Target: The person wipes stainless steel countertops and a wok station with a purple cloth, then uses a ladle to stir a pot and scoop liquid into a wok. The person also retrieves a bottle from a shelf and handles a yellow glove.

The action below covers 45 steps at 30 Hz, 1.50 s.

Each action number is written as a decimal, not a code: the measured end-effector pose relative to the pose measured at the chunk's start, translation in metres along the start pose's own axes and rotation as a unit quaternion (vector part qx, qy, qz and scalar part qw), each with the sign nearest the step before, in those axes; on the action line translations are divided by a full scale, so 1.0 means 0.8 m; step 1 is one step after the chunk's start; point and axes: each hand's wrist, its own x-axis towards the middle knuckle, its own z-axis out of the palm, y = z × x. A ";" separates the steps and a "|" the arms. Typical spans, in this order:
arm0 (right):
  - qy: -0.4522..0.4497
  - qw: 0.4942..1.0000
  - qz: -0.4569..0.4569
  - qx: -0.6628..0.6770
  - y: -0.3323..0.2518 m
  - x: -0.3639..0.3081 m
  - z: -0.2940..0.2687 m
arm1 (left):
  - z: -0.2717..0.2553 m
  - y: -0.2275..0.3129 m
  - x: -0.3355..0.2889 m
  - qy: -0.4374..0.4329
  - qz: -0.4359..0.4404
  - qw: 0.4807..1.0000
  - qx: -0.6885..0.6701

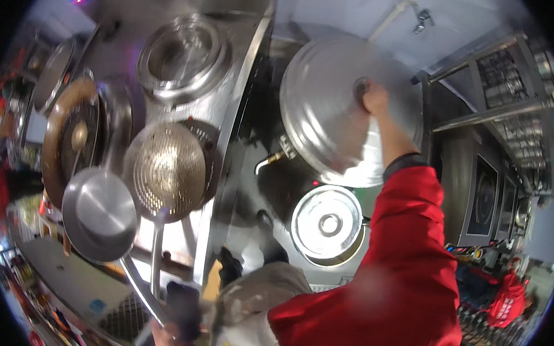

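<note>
My right hand [376, 99] reaches far forward, fingers closed round the dark knob of a large round metal lid [327, 99]. That lid covers a big pot with a brass-coloured tap [278, 157] on its side. Low at the left, my left hand [174, 344] is closed round the handle of a deep steel ladle [99, 215], whose bowl hangs in front of the counter. Beside the ladle, a perforated skimmer [167, 168] lies with its handle running toward me; I cannot tell whether my left hand touches it. A smaller lidded pot [327, 223] stands nearer than the big one.
A steel counter [229, 73] on the left bears stacked round pans [181, 57] and a brown-rimmed wok [61, 135]. Wire shelving [507, 93] and ovens [475, 193] line the right. People in red stand at the far left and at the right [506, 298].
</note>
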 end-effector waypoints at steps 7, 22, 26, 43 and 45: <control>-0.055 0.970 0.062 0.228 0.061 0.069 -0.119 | -0.008 -0.041 0.016 0.031 0.021 0.999 -0.027; -0.022 0.990 0.046 0.133 0.001 0.013 0.007 | -0.027 -0.061 -0.003 0.037 0.011 0.999 -0.021; -0.002 0.991 0.070 0.114 0.010 0.026 0.025 | -0.025 -0.051 -0.008 0.024 0.026 0.999 -0.022; 0.017 0.980 -0.147 0.132 -0.026 -0.048 -0.134 | 0.160 0.079 0.099 -0.265 -0.054 0.960 0.073; 0.026 0.954 -0.095 0.284 -0.022 -0.114 -0.192 | 0.212 0.086 0.127 -0.327 -0.061 0.939 0.088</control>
